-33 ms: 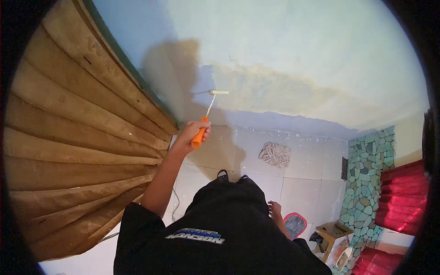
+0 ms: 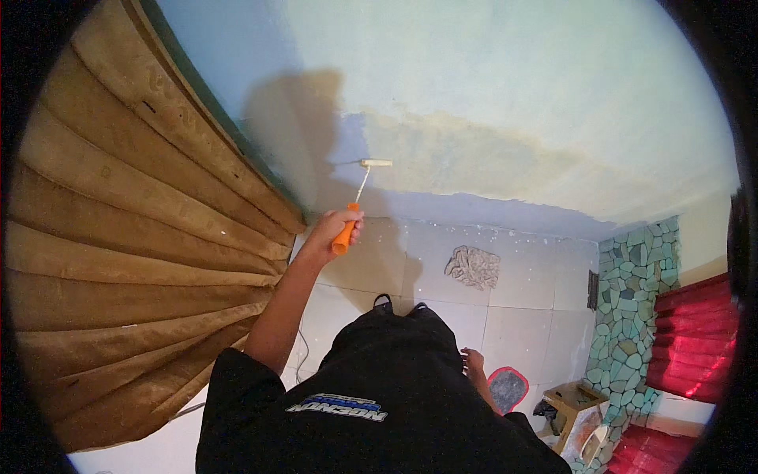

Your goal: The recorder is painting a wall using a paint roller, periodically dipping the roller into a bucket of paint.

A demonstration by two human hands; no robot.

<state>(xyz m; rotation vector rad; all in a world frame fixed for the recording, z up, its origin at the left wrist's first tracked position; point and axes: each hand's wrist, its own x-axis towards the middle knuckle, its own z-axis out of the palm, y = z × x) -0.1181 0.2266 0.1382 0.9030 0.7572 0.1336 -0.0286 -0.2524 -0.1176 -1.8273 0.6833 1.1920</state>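
My left hand (image 2: pixel 335 231) is wrapped round the orange handle of a small paint roller (image 2: pixel 377 163). The roller's pale sleeve is against the wall (image 2: pixel 474 150), or very close to it, where a cream patch meets bluish, lavender paint. My arm's shadow falls over that part of the wall. Low beside my right hip hangs my right hand (image 2: pixel 473 362), partly hidden by my black clothing. Its visible fingers are loosely apart, and nothing shows in them.
A brown curtain (image 2: pixel 142 268) fills the left side. On the paint-spotted tile floor lie a crumpled cloth (image 2: pixel 472 267) and a red-rimmed tray (image 2: pixel 508 389). A cardboard box (image 2: pixel 575 403) stands by a green stone wall (image 2: pixel 628 316); red curtains (image 2: pixel 695 340) hang at right.
The roller has shifted slightly down the wall, with my left hand still round its handle. My right hand stays beside my hip.
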